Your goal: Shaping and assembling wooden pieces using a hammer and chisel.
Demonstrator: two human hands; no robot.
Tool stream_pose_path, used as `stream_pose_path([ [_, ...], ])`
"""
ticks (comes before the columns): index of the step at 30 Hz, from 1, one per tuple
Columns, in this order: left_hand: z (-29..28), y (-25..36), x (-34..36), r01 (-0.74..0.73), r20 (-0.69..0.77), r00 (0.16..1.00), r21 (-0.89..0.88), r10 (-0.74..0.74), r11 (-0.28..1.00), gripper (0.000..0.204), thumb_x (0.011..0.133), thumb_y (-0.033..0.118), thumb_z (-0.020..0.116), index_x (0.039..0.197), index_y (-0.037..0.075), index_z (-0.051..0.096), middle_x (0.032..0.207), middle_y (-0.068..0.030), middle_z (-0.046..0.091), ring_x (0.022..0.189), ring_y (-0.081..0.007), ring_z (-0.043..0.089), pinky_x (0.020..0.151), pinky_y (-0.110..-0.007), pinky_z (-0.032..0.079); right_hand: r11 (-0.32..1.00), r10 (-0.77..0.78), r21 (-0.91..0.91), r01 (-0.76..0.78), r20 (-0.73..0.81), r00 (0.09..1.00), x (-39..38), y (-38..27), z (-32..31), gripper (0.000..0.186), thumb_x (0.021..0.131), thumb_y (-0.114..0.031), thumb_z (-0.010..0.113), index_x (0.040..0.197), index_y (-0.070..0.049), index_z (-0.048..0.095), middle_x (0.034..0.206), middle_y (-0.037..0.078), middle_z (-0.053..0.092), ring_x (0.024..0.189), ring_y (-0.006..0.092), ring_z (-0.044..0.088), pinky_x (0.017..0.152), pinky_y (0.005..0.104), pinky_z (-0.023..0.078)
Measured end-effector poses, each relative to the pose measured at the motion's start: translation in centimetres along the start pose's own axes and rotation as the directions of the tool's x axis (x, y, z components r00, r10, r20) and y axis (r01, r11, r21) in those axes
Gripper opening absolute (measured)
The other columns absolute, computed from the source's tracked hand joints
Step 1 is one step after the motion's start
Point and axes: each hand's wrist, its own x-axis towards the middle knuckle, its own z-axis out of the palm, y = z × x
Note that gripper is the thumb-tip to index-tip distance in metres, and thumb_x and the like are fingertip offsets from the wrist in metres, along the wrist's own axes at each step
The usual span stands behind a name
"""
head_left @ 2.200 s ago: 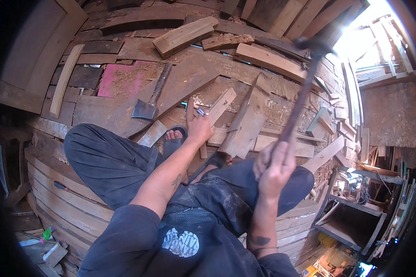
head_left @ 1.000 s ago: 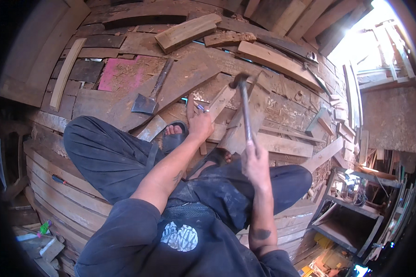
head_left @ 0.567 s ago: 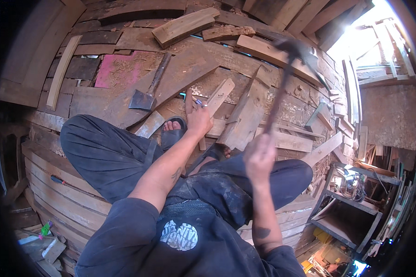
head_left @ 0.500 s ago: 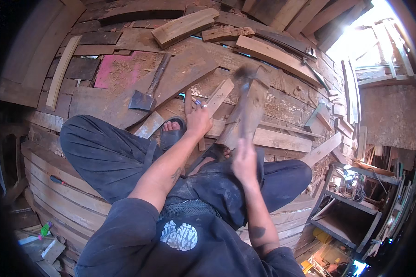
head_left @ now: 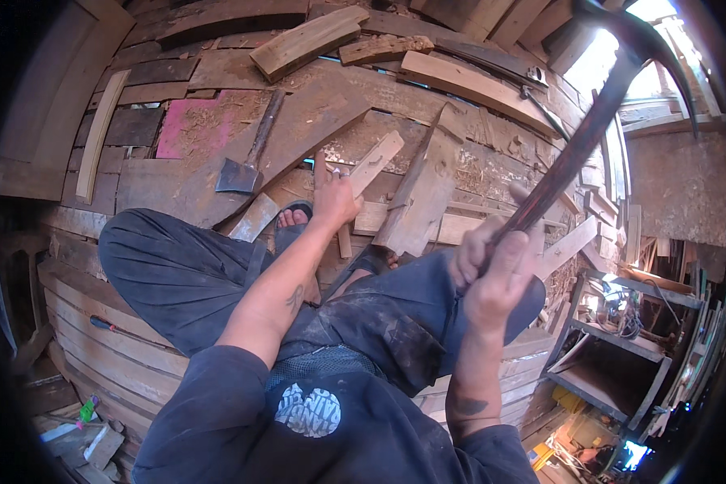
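In the head view, grips a hammer (head_left: 569, 157) in the right hand (head_left: 496, 266), clamped around the lower shaft. Shows a dark reddish-brown shaft slanting up and away to the hand's right, and a dark head drawn out at one end into a long curved taper, beyond the hand against a bright opening (head_left: 595, 58). Rests the left hand (head_left: 336, 202) curled at the near end of a pale strip (head_left: 377, 161); cannot tell whether clamped on it. A moment earlier, swung low and blurred just right of the strip's far end; now raised well clear, with the left hand much as before. Has an axe (head_left: 238, 176) lying left of the left hand. Carries pale lettering in a round print (head_left: 308, 410) on the dark shirt (head_left: 395, 436), nearer than both hands.
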Motion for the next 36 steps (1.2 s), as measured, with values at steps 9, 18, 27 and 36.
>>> stream_pose_path([
  [9, -1.7, 0.5, 1.0, -0.104, 0.283, 0.954, 0.010, 0.097, 0.995, 0.063, 0.080, 0.035, 0.075, 0.124, -0.008, 0.064, 0.131, -0.0259, 0.063, 0.135, -0.0392, 0.052, 0.121, -0.043, 0.032, 0.675, 0.614, -0.501, -0.541, -0.024, 0.789, -6.1, 14.2, -1.6, 0.032, 0.111, -0.031, 0.043, 0.111, -0.001, 0.055, 0.059, -0.002, 0.044, 0.044, 0.0091, 0.044, 0.041, 0.0287, 0.036],
  [18, -0.1, -1.0, 1.3, 0.051, 0.195, 0.980, -0.120, -0.027, 0.991, 0.069, 0.082, 0.039, 0.077, 0.125, -0.013, 0.060, 0.134, -0.0314, 0.060, 0.144, -0.0419, 0.039, 0.112, -0.047, 0.045, 0.960, 0.229, -0.196, -0.198, 0.149, 0.962, -3.7, 3.5, 0.8, 0.030, 0.111, -0.029, 0.042, 0.109, -0.001, 0.052, 0.061, -0.005, 0.045, 0.048, 0.0031, 0.040, 0.043, 0.0225, 0.031],
  [27, -1.1, -1.3, 1.9, 0.161, 0.248, 0.963, -0.232, -0.102, 0.959, 0.070, 0.082, 0.040, 0.077, 0.132, -0.005, 0.058, 0.131, -0.0249, 0.063, 0.143, -0.0319, 0.043, 0.109, -0.048, 0.047, 0.859, 0.108, -0.500, -0.108, -0.029, 0.994, -4.9, 11.8, 0.2, 0.039, 0.111, -0.035, 0.039, 0.107, 0.002, 0.050, 0.059, 0.004, 0.050, 0.049, 0.0117, 0.048, 0.045, 0.0296, 0.036],
  [36, 0.8, -2.2, 2.5, -0.008, 0.094, 0.995, -0.145, 0.022, 0.989, 0.072, 0.081, 0.043, 0.077, 0.127, -0.009, 0.061, 0.122, -0.0280, 0.067, 0.141, -0.0415, 0.041, 0.119, -0.045, 0.032, 0.799, 0.598, -0.021, -0.600, -0.075, 0.798, -4.9, 7.2, -0.6, 0.045, 0.111, -0.046, 0.036, 0.086, -0.010, 0.046, 0.056, -0.004, 0.034, 0.037, 0.0067, 0.031, 0.030, 0.0257, 0.026],
])
